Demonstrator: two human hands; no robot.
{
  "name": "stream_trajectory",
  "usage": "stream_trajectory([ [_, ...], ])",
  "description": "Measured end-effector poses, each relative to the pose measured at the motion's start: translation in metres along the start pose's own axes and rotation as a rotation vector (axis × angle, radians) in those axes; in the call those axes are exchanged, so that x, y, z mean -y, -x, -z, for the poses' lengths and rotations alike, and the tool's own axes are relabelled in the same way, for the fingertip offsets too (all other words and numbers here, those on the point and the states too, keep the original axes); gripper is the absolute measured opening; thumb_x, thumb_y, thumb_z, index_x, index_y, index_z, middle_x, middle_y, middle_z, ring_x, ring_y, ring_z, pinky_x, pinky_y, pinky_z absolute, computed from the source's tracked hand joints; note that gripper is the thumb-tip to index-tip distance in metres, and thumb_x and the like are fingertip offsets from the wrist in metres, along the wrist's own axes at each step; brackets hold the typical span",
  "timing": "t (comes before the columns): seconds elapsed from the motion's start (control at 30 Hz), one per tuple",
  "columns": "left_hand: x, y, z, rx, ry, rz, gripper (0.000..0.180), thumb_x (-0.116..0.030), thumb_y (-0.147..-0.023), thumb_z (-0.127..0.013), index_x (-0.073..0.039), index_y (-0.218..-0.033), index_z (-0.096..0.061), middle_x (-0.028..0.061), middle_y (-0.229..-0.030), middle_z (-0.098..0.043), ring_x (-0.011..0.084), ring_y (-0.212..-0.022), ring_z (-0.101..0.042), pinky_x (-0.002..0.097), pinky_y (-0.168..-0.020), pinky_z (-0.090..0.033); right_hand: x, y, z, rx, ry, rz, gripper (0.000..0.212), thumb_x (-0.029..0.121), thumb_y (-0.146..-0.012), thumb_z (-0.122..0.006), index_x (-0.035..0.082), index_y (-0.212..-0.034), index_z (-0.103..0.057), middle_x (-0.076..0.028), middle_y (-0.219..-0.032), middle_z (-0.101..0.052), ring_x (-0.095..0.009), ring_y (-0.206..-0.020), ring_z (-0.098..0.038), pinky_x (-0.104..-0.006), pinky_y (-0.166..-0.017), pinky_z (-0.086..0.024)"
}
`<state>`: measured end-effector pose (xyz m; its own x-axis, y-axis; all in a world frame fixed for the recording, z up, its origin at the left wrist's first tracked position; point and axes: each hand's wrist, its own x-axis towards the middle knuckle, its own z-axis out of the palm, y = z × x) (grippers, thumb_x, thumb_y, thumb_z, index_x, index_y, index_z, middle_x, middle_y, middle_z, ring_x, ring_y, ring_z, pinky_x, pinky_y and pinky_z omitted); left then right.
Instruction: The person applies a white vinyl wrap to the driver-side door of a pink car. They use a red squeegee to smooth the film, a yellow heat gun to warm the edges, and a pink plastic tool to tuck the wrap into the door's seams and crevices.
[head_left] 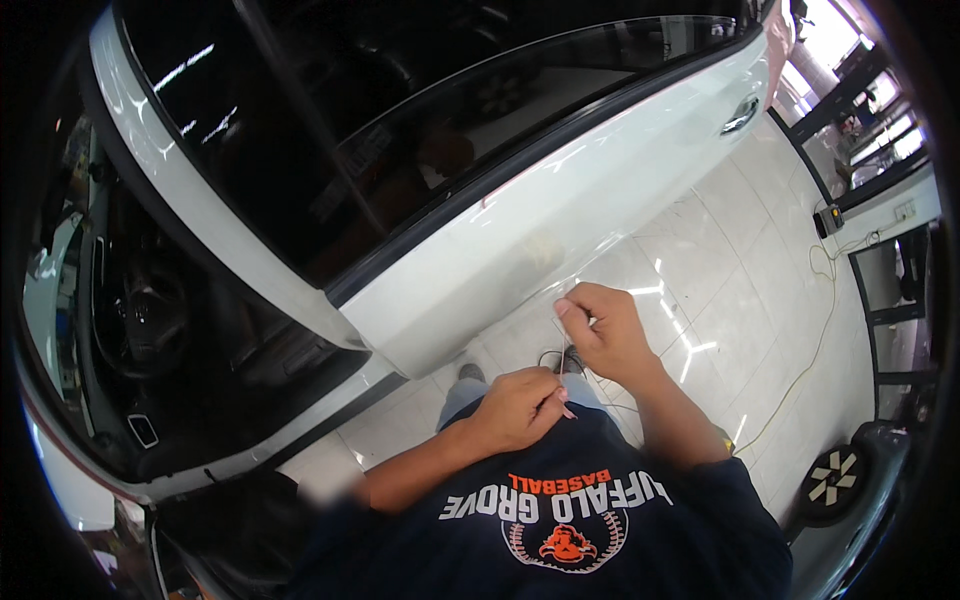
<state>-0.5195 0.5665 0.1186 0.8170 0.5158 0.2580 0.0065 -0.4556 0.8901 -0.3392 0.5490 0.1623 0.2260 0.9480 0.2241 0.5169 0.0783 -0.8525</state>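
My left hand [518,408] is closed in front of my dark shirt, its thumb and fingers pinched on a thin pale pinkish strip [568,408] whose short end hangs below them. Higher and to the right, my right hand [607,335] is closed too, thumb against the curled fingers. The strip seems to run up between both hands, thin and light against the floor. Just beyond them stands a white car door [560,225] with a dark window [480,130]; neither hand touches it.
Left of the door, the car's interior shows a steering wheel [150,310]. Pale floor tiles [700,260] carry a yellow cable [815,365] leading to a small black-and-yellow box [828,220]. Another car's wheel [832,478] is at lower right. My shoes [471,373] are below the door.
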Motion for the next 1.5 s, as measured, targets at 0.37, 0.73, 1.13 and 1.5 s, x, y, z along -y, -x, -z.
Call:
stream_trajectory([
  [0.37,0.028,-0.022,-0.005,0.333,-0.154,0.062,0.013,-0.009,-0.091,-0.056,0.002,-0.097,-0.058,0.0183,-0.082,-0.060,0.0318,-0.076,-0.061,0.0362,-0.064,-0.047,-0.024,0.108,-0.053,-0.229,0.012,-0.180,0.024,0.016,-0.093,-0.055,0.003,-0.112,-0.059,-0.020,-0.101,-0.059,-0.040,-0.092,-0.059,-0.0451,-0.084,-0.048],
  [0.73,-0.011,0.003,-0.126,0.977,-0.277,-0.073,0.023,-0.018,-0.091,-0.056,0.003,-0.083,-0.064,0.0196,-0.076,-0.061,0.0381,-0.076,-0.060,0.0438,-0.068,-0.046,-0.023,0.287,-0.042,-0.484,0.062,-0.616,0.020,0.008,-0.089,-0.057,-0.001,-0.106,-0.065,-0.019,-0.095,-0.065,-0.038,-0.090,-0.063,-0.0422,-0.081,-0.050],
  [1.13,0.023,-0.002,-0.257,1.113,-0.592,0.056,0.039,-0.032,-0.093,-0.057,0.003,-0.106,-0.068,0.0242,-0.094,-0.069,0.0376,-0.089,-0.067,0.0412,-0.081,-0.051,-0.204,0.588,0.061,-1.356,0.319,-1.143,0.023,0.014,-0.094,-0.051,0.004,-0.105,-0.067,-0.020,-0.088,-0.069,-0.036,-0.079,-0.067,-0.0415,-0.070,-0.052],
  [1.5,0.062,0.102,-0.361,1.397,-0.821,0.648,0.037,-0.031,-0.091,-0.060,-0.001,-0.112,-0.067,0.0219,-0.102,-0.069,0.0368,-0.095,-0.067,0.0420,-0.087,-0.051,-0.488,0.886,0.112,-1.544,0.010,-1.636,0.033,0.010,-0.085,-0.052,-0.002,-0.113,-0.064,-0.024,-0.111,-0.065,-0.035,-0.111,-0.060,-0.0425,-0.093,-0.048],
])
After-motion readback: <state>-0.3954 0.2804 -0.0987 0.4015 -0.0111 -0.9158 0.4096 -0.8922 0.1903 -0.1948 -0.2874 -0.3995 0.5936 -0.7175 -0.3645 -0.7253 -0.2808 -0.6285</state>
